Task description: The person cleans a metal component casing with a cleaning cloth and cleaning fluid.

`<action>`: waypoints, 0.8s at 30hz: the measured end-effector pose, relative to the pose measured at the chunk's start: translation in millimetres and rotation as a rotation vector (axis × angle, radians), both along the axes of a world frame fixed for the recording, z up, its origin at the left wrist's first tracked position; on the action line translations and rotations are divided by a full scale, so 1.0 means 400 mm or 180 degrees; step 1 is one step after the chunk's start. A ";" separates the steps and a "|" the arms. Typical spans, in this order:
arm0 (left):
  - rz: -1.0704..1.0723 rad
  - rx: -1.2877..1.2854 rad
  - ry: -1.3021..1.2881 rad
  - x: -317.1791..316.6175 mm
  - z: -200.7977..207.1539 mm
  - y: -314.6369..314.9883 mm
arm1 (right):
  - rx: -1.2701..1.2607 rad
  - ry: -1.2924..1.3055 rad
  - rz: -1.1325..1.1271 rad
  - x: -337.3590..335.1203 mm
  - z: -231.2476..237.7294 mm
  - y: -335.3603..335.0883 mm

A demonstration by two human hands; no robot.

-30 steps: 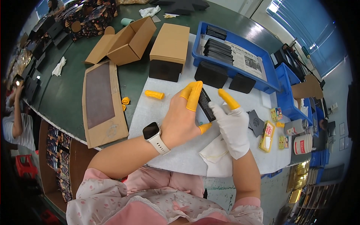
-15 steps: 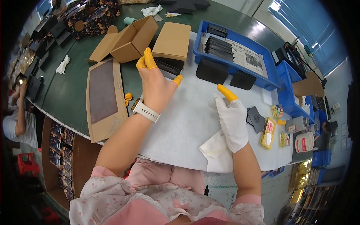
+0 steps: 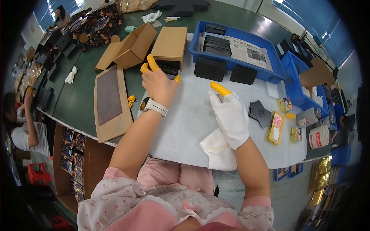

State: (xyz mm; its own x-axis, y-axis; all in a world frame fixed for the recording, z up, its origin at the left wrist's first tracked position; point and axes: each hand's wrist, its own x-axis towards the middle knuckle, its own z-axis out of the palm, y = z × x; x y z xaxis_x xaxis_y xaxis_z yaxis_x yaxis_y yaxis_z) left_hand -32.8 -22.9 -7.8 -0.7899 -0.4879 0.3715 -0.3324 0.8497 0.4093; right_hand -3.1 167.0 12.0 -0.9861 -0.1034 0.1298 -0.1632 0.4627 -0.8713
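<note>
My left hand, bare with yellow finger cots and a watch at the wrist, reaches to the open near end of a brown cardboard box. Its fingers and thumb are spread beside dark flat pieces at that end; I see no grip on them. Over the white sheet, my right hand wears a white glove and a yellow finger cot. Its fingers are apart, with nothing visible in them. A white cloth lies by its wrist. Right of it rest dark square cards.
A blue tray holds black pieces and newspaper; black squares lean against its front. An open cardboard box and a flat cardboard panel lie left. Small yellow boxes and jars stand right. Another person works far left.
The whole view has shifted slightly. My left hand stays at the box's near end, and my right hand keeps about the same pose over the sheet.
</note>
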 end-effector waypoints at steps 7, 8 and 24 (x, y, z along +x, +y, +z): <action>0.0201 0.0032 -0.0369 -0.002 0.017 0.005 | 0.0253 -0.0237 0.0160 0.014 0.053 -0.004; 0.0187 0.0126 -0.0521 -0.001 0.022 0.006 | 0.0246 -0.0236 0.0150 0.010 0.042 -0.002; -0.1830 -0.0073 0.1144 0.112 -0.012 0.122 | -0.0326 -0.0257 -0.0214 -0.031 -0.012 0.005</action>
State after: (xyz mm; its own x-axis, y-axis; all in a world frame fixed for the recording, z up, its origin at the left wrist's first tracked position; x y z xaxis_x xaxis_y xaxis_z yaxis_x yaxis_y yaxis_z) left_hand 12.2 25.7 -12.4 -0.7468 -0.0161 0.6649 0.3283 0.8605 0.3896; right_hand -15.3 169.1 7.4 -0.9981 -0.0269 0.0561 -0.0621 0.3783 -0.9236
